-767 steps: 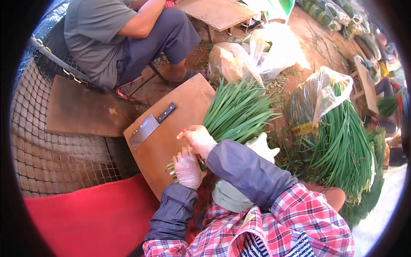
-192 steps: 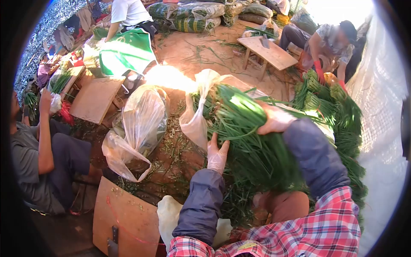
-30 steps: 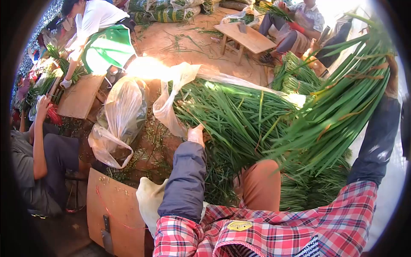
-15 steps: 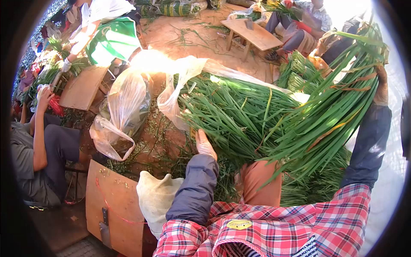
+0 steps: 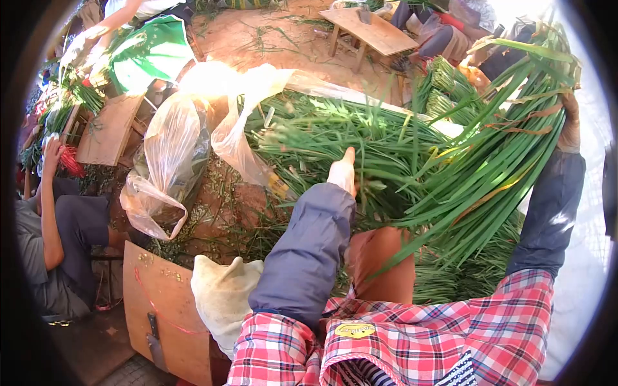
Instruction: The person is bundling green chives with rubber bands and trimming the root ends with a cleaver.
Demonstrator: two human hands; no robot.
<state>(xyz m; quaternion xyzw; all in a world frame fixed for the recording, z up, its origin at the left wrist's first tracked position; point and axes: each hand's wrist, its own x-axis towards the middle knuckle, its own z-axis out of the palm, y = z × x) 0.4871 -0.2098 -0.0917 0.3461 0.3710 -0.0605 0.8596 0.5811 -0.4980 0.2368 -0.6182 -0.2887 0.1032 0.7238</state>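
Note:
My right hand (image 5: 569,125) is closed around the upper end of a large bundle of long green leaves (image 5: 502,161), raised at the right with its tips hanging down to the left. My left hand (image 5: 343,171) reaches into a broad pile of similar green leaves (image 5: 315,135) in the middle; a thumb or finger shows, while the other fingers are hidden among the leaves. Clear plastic (image 5: 238,141) lies along the left and far edges of the pile. More green leaves (image 5: 450,276) lie below the raised bundle, beside my knee (image 5: 384,264).
A wooden board (image 5: 161,302) with a knife (image 5: 154,338) is at the lower left, beside a pale cloth (image 5: 222,293). A plastic bag (image 5: 168,161) stands left of the pile. Co-workers sit at the left and far right, near low wooden tables (image 5: 373,32).
My left hand has moved from the pile's near left edge rightward and forward into the leaves, which are disturbed. My right hand still holds the raised bundle. The view has shifted slightly.

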